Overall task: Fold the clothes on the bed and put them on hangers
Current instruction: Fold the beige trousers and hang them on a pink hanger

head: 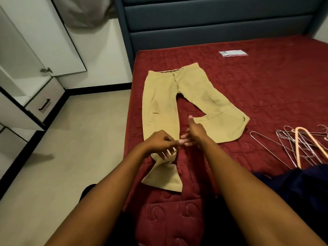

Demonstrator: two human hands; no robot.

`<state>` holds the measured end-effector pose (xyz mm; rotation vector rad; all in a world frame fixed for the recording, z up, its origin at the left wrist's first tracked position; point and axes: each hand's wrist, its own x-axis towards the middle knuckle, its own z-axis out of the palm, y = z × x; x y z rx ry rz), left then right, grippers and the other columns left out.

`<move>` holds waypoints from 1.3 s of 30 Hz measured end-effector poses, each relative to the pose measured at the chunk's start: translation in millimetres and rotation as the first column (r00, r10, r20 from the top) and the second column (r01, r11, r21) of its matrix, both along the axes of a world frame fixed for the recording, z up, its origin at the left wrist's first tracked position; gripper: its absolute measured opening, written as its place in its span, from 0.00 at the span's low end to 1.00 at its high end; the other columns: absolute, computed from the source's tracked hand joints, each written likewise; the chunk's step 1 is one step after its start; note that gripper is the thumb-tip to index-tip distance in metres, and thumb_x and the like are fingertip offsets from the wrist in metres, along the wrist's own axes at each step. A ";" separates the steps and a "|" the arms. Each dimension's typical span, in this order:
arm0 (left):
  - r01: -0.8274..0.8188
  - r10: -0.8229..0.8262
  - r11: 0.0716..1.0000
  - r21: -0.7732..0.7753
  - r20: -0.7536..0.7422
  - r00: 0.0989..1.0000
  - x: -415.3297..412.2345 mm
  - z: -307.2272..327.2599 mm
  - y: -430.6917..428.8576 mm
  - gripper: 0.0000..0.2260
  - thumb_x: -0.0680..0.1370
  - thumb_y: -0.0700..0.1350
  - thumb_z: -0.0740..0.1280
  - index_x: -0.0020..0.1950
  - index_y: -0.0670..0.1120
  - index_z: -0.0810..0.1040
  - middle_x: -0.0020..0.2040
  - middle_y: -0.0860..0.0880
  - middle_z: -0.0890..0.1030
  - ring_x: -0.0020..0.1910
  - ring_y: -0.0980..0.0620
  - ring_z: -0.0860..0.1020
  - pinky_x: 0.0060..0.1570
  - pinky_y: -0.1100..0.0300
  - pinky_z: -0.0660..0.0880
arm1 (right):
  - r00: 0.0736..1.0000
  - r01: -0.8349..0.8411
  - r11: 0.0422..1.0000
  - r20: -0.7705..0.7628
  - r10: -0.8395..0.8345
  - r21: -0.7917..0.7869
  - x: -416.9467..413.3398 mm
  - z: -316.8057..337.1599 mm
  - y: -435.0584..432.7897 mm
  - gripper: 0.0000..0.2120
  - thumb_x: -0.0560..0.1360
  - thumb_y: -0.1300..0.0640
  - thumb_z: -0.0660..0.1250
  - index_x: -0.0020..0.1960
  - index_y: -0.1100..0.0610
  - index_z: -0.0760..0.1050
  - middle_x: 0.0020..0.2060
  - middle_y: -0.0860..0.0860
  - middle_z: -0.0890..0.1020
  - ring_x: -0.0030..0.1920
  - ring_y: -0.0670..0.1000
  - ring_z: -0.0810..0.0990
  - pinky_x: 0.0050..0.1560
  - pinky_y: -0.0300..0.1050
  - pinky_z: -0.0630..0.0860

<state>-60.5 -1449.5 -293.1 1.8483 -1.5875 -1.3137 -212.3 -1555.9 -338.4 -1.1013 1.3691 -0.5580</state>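
With the trousers (165,96) flat on the bed (266,86), the left hand (158,145) has its grip pinched on the twisted near leg and the right hand (196,131) hangs open beside it: pull that leg straight, then lay the bent one over it, seams matched.

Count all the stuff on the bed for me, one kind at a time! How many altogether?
tan trousers: 1
dark blue garment: 1
peach hanger: 1
heap of wire hangers: 1 heap, too tangled to count singly
small packet: 1
Total: 5, counting the heap as 1
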 end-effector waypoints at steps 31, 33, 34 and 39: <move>-0.487 0.486 0.871 0.058 -0.235 0.842 81.2 -40.7 76.5 0.15 0.75 0.44 0.77 0.59 0.39 0.82 0.49 0.45 0.86 0.44 0.48 0.85 0.40 0.60 0.82 | 0.913 -0.408 0.903 0.087 0.399 0.137 -8.7 -26.0 61.1 0.05 0.81 0.63 0.68 0.50 0.65 0.79 0.42 0.58 0.85 0.37 0.51 0.83 0.37 0.45 0.83; -0.377 0.361 0.894 0.245 0.108 0.926 90.2 -51.1 80.0 0.19 0.74 0.48 0.78 0.57 0.36 0.81 0.40 0.46 0.82 0.35 0.50 0.80 0.35 0.59 0.80 | 0.696 -0.608 0.715 -0.202 0.689 0.346 -10.1 -29.7 64.4 0.06 0.82 0.63 0.66 0.47 0.62 0.77 0.38 0.55 0.84 0.36 0.51 0.84 0.36 0.43 0.83; -0.361 0.313 0.869 0.339 0.189 0.931 93.0 -55.0 79.2 0.21 0.73 0.49 0.78 0.56 0.35 0.80 0.39 0.44 0.81 0.35 0.48 0.79 0.39 0.55 0.82 | 0.607 -0.644 0.645 -0.239 0.758 0.411 -8.9 -30.7 65.0 0.06 0.83 0.62 0.64 0.49 0.62 0.77 0.39 0.54 0.86 0.38 0.51 0.86 0.37 0.42 0.83; -0.454 0.344 0.857 0.245 0.382 0.857 86.0 -53.8 47.0 0.24 0.74 0.54 0.77 0.56 0.38 0.75 0.47 0.40 0.81 0.43 0.42 0.82 0.36 0.51 0.81 | 0.724 -0.579 0.776 -0.281 0.630 0.249 -3.4 -27.8 55.5 0.06 0.82 0.62 0.64 0.50 0.63 0.78 0.42 0.55 0.84 0.40 0.53 0.85 0.40 0.46 0.81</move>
